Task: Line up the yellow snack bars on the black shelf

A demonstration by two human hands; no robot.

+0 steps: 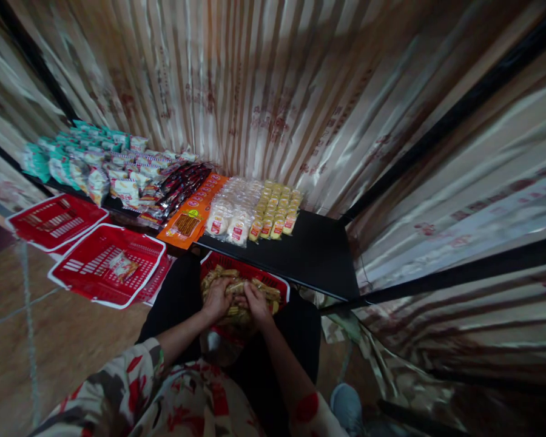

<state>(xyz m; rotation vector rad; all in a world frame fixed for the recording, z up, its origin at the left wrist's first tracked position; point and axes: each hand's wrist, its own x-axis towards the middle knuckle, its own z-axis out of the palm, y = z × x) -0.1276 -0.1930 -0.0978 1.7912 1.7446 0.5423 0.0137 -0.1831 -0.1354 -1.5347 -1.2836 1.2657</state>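
Observation:
Between my knees sits a red basket (pixel 279 283) with a pale rim, filled with wrapped yellow-brown snack packs (pixel 266 290). My left hand (pixel 217 298) is over the left side of the basket, its fingers curled round one of these packs. From the right, my right hand (pixel 256 303) grips the same area, thumb pointing up and fingers bent underneath. A yellow-brown snack pack (pixel 235 287) lies between the two hands. The image is dim, and my fingertips are partly hidden among the packs.
A black shelf (pixel 323 249) ahead carries rows of yellow packs (pixel 275 212), white round packs (pixel 232 209), an orange bag (pixel 193 212), dark red packs (pixel 182 185) and green bags (pixel 73 149). Red baskets (pixel 155 244) stand at left. Black poles (pixel 437 136) and a striped curtain (pixel 264 73) surround the shelf.

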